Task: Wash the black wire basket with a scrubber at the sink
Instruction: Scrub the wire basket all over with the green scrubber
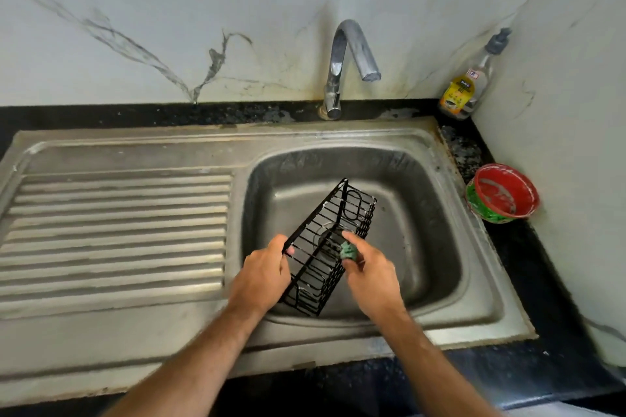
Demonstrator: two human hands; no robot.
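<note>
The black wire basket (333,234) hangs tilted over the steel sink basin (430,213), its long side running from near left to far right. My left hand (262,276) grips the basket's near left rim with curled fingers. My right hand (371,276) pinches a small green scrubber (348,251) and holds it against the basket's right side wall. White foam flecks show on some wires. The drain shows through the basket's wires.
A chrome tap (342,68) stands behind the basin, with no water running. The ribbed drainboard (115,234) lies to the left. A dish-soap bottle (465,88) stands in the back right corner, and a red and green tub (503,193) sits on the black counter.
</note>
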